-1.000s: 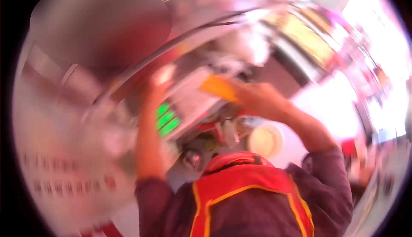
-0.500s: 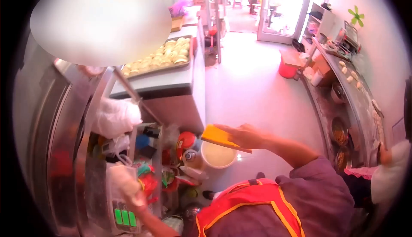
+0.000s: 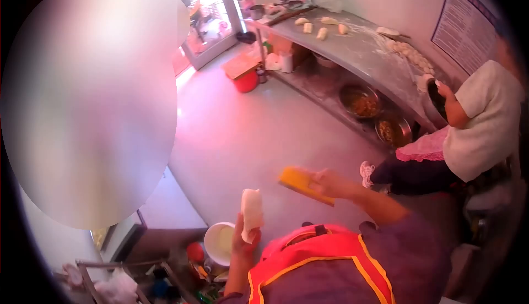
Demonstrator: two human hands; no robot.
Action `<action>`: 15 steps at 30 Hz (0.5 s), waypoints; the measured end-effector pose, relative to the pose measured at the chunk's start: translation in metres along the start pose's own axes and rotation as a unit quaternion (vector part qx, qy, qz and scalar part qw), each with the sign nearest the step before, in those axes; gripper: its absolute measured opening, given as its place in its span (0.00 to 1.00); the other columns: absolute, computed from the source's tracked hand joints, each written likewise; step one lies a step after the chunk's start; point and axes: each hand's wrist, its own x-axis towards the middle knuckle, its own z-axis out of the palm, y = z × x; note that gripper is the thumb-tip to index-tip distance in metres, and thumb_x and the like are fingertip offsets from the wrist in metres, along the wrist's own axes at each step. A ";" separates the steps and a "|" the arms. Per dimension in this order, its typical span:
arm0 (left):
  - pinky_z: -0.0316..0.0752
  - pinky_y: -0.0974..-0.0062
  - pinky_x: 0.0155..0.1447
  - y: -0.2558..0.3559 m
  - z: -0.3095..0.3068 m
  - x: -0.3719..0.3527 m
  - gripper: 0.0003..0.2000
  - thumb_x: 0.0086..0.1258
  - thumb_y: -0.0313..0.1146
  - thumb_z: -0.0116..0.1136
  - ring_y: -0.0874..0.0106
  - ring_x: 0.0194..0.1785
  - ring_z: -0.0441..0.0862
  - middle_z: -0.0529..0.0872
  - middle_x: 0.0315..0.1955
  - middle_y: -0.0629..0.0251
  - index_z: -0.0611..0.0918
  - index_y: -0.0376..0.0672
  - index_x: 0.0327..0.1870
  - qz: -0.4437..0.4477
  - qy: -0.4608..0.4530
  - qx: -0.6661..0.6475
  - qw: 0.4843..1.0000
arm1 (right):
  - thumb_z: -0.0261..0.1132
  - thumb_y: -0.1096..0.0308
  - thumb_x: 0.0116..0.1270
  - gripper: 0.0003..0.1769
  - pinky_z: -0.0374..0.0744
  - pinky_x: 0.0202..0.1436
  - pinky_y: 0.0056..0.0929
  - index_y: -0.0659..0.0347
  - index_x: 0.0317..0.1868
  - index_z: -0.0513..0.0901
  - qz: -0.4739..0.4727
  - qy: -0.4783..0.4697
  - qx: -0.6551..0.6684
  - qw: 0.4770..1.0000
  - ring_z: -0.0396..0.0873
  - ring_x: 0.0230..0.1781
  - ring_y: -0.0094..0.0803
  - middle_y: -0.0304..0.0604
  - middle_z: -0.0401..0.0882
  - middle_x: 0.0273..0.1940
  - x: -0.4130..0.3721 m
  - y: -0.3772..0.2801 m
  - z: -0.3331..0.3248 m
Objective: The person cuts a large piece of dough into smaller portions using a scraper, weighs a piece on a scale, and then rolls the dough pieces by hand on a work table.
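Note:
In my left hand (image 3: 242, 243) I hold a pale, whitish oblong piece (image 3: 252, 210) upright, with my fingers wrapped round its lower part. My right hand (image 3: 326, 184) grips a flat yellow board-like object (image 3: 302, 183) by its right end, out over the floor. The two hands are apart, in front of my red apron (image 3: 314, 254) with yellow trim. Below and left of the pale piece, a white bucket (image 3: 221, 243) with pale contents stands on the floor.
A co-worker (image 3: 485, 117) in a light top stands at a floured metal counter (image 3: 363, 39) with dough pieces (image 3: 322, 33). Metal bowls (image 3: 361, 104) sit on its lower shelf. A red bucket (image 3: 246, 81) with a board on top stands near the door. A blurred oval covers the left.
The view has turned right, towards the counter and co-worker. My left hand has come from the clutter at the left to the front of my body, and the pale piece now shows clearly in it.

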 end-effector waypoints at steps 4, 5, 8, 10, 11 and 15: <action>0.71 0.85 0.33 0.010 0.016 0.093 0.25 0.74 0.53 0.46 0.80 0.35 0.77 0.79 0.43 0.66 0.73 0.42 0.60 -0.118 -0.253 0.009 0.960 | 0.58 0.66 0.63 0.36 0.76 0.42 0.45 0.50 0.72 0.59 0.053 0.106 0.036 0.992 0.79 0.35 0.56 0.63 0.79 0.34 -0.014 0.065 -0.022; 0.71 0.85 0.34 0.010 0.028 0.108 0.24 0.74 0.50 0.47 0.80 0.36 0.76 0.79 0.43 0.66 0.72 0.42 0.62 -0.115 -0.267 0.037 0.956 | 0.58 0.66 0.62 0.36 0.76 0.43 0.45 0.50 0.72 0.59 0.064 0.128 0.040 0.989 0.79 0.36 0.56 0.63 0.79 0.35 -0.014 0.076 -0.027; 0.70 0.86 0.36 0.010 0.057 0.162 0.22 0.74 0.40 0.52 0.80 0.38 0.75 0.78 0.44 0.67 0.69 0.41 0.66 -0.074 -0.304 0.130 0.941 | 0.59 0.67 0.62 0.37 0.76 0.45 0.43 0.50 0.72 0.58 0.125 0.160 0.050 0.978 0.80 0.39 0.55 0.63 0.79 0.38 -0.009 0.100 -0.049; 0.66 0.85 0.25 0.017 0.123 0.179 0.17 0.74 0.43 0.51 0.80 0.26 0.72 0.79 0.33 0.67 0.73 0.42 0.55 -0.112 -0.131 0.214 0.962 | 0.60 0.67 0.61 0.38 0.77 0.47 0.42 0.50 0.72 0.58 0.204 0.138 0.064 0.967 0.80 0.41 0.54 0.63 0.80 0.40 0.000 0.116 -0.068; 0.64 0.85 0.20 0.021 0.157 0.188 0.15 0.74 0.45 0.50 0.80 0.20 0.71 0.79 0.27 0.67 0.76 0.43 0.50 -0.137 -0.044 0.242 0.960 | 0.60 0.67 0.61 0.38 0.77 0.48 0.42 0.50 0.72 0.58 0.228 0.142 0.030 0.963 0.80 0.43 0.55 0.63 0.80 0.41 0.007 0.122 -0.081; 0.65 0.87 0.23 0.047 0.224 0.241 0.15 0.72 0.44 0.53 0.79 0.23 0.73 0.80 0.28 0.67 0.77 0.42 0.48 -0.190 -0.026 0.248 0.949 | 0.60 0.68 0.61 0.37 0.76 0.52 0.41 0.51 0.72 0.59 0.275 0.192 0.019 0.942 0.79 0.47 0.55 0.64 0.79 0.45 0.046 0.157 -0.121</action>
